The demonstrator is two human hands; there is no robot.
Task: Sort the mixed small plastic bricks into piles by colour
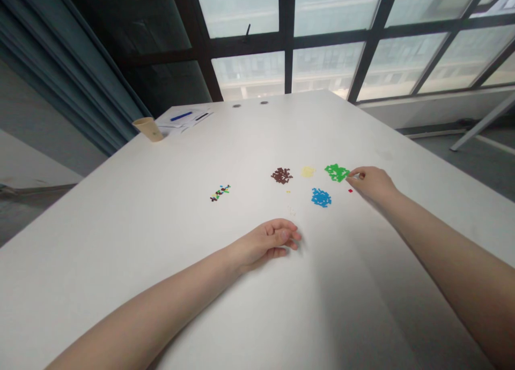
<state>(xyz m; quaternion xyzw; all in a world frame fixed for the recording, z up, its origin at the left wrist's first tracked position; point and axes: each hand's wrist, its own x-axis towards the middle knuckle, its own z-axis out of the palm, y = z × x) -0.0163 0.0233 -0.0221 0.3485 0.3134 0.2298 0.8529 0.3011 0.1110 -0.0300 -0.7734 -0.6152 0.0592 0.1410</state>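
Note:
My right hand reaches to the right edge of a pile of small flat green pieces. Its thumb and forefinger are pinched together there; whatever is between the tips is too small to make out. A single red piece lies just below those fingertips. My left hand rests on the white table, fingers loosely curled and apart, with nothing in it. Beyond it are piles of blue pieces, dark brown pieces and pale yellow pieces.
Left of the sorted piles lies a small mixed-colour cluster. A few pale bits and a yellow piece are scattered nearer. Toward the far left edge stand a paper cup and papers with a blue pen.

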